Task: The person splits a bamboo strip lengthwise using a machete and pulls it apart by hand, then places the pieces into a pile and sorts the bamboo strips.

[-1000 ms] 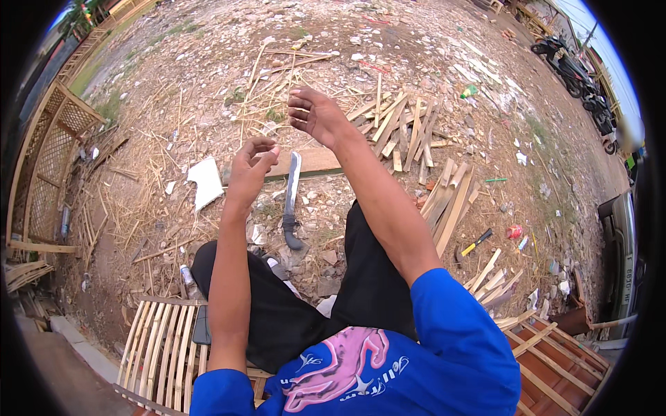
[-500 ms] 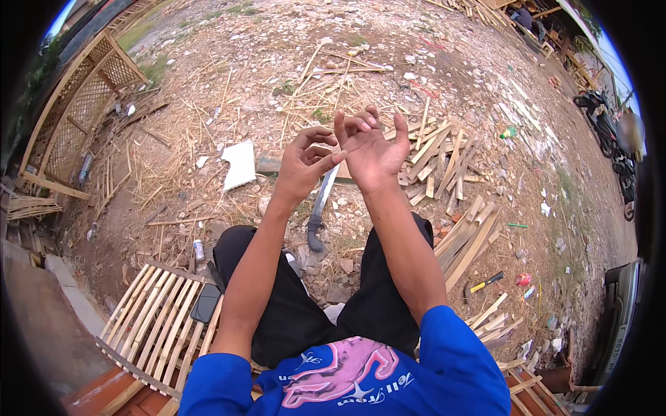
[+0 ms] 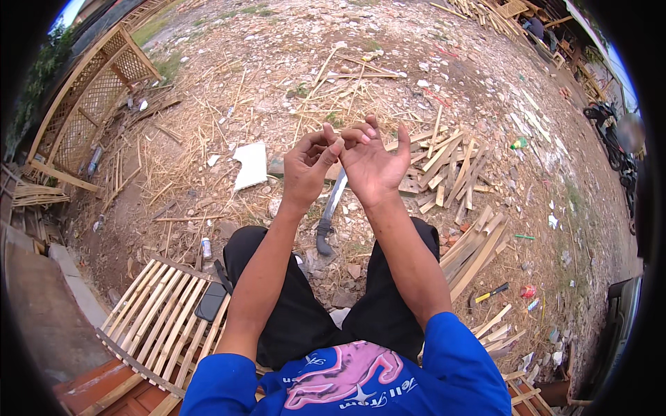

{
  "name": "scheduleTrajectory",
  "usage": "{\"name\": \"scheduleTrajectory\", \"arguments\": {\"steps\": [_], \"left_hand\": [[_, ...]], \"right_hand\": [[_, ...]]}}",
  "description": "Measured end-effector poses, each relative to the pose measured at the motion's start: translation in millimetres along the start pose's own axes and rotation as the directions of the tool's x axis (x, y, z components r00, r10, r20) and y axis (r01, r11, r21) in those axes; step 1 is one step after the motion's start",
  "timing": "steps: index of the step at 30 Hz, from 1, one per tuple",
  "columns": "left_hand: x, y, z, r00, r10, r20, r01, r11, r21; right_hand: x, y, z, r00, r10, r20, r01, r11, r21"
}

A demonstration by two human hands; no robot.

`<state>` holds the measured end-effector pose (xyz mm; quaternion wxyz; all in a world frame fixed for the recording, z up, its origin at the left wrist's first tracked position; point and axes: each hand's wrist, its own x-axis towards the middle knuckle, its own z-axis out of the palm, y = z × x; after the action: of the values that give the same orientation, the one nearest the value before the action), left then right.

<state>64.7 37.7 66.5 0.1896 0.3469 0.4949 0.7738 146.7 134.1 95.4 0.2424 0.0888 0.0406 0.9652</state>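
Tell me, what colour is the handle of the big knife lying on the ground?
Dark grey, almost black: the knife handle shows in the head view.

The machete [image 3: 331, 208] on the ground shows only in part — the raised left hand [image 3: 307, 170] and right hand [image 3: 372, 163] cover the upper end of its blade. Whether anything is pinched between the fingers cannot be told; it would be too small. The slatted bamboo panel [image 3: 156, 315] runs under the person's left thigh and arm. At the far right a figure beside a motorbike [image 3: 610, 132] is blurred — and the dark rim cuts it off.
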Motion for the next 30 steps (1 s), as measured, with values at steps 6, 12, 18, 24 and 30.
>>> {"name": "scheduleTrajectory", "arguments": {"steps": [6, 12, 18, 24, 30], "left_hand": [[1.0, -0.4, 1.2, 0.999, 0.014, -0.043, -0.008, 0.989, 0.145], [5.9, -5.6, 8.2, 0.998, 0.019, -0.064, -0.009, 0.988, 0.152], [4.8, -9.6, -16.0, 0.998, 0.055, -0.034, -0.054, 0.998, 0.040], [3.0, 5.7, -4.1, 0.996, -0.049, 0.078, 0.030, 0.974, 0.226], [-0.3, 1.0, -8.2, 0.999, 0.043, -0.008, -0.041, 0.985, 0.169]], "right_hand": [[2.7, -0.1, -3.4, 1.000, -0.016, -0.006, 0.016, 1.000, 0.002], [1.6, -8.1, -5.7, 0.995, -0.061, -0.074, 0.055, 0.995, -0.083], [2.1, 5.8, -15.3, 0.994, 0.027, -0.101, -0.042, 0.988, -0.146], [-3.5, -7.7, -9.2, 0.998, -0.004, -0.066, -0.005, 0.990, -0.143], [-7.0, -4.6, -9.5, 0.998, 0.013, -0.069, -0.022, 0.991, -0.136]]}}
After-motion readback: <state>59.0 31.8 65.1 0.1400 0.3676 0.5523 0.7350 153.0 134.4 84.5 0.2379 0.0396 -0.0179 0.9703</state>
